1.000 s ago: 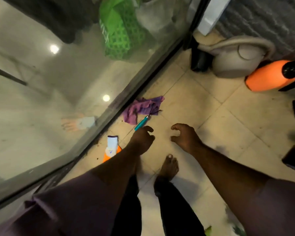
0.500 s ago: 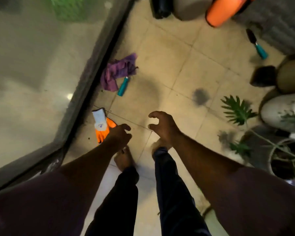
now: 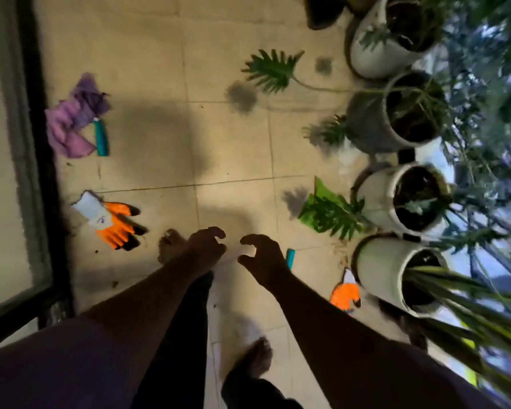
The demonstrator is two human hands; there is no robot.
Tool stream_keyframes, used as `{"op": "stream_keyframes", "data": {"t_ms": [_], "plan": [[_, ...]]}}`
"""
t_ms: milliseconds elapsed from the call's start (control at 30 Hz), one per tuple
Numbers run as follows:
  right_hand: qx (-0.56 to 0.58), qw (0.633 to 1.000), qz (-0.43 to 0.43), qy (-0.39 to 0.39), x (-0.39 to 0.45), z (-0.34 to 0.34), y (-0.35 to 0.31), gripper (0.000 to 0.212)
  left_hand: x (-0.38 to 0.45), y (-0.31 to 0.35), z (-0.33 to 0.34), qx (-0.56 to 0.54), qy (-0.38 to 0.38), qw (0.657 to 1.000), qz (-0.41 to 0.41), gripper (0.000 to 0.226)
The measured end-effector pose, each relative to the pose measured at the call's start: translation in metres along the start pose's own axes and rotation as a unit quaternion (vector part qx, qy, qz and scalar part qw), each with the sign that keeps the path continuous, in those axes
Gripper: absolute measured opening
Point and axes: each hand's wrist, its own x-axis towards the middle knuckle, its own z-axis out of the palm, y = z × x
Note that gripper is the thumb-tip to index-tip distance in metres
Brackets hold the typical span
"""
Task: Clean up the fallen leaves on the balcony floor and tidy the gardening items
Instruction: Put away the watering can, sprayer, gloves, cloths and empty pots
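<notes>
Lying on the tiled floor [image 3: 148, 69], the far leaf [image 3: 270, 70] points left, stem right toward the pots [image 3: 375, 57]. Left hand [image 3: 207, 246] and right hand [image 3: 261, 258] hover loosely curled, apparently holding nothing.

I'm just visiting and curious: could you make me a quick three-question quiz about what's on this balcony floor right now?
1. True or false: the left hand and right hand both hold nothing.
2. Which lies touching the crumpled purple cloth? A) the orange-and-white gardening glove by the glass door B) the teal tool handle C) the second orange glove beside the white pots
3. Fill in: the four round plant pots stand along the person's ____ side.

Key: 1 true, both hang with loosely curled fingers. 2 B. 3 right.
</notes>
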Motion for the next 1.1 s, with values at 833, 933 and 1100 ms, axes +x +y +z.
{"op": "stream_keyframes", "data": {"t_ms": [833, 933, 1100], "plan": [[0.172, 0.954, 0.220, 0.114, -0.120, 0.008, 0.480, 0.039, 0.037, 0.068, 0.443, 0.241, -0.151, 0.941, 0.181, 0.011], [0.153, 0.956, 0.227, 0.104, -0.070, 0.023, 0.529, 0.042, 0.076, 0.064, 0.480, 0.244, -0.132, 0.947, 0.164, 0.011], [0.073, 0.961, 0.264, 0.043, 0.000, 0.050, 0.589, 0.070, 0.127, 0.055, 0.534, 0.244, -0.124, 0.948, 0.165, 0.025]]}}
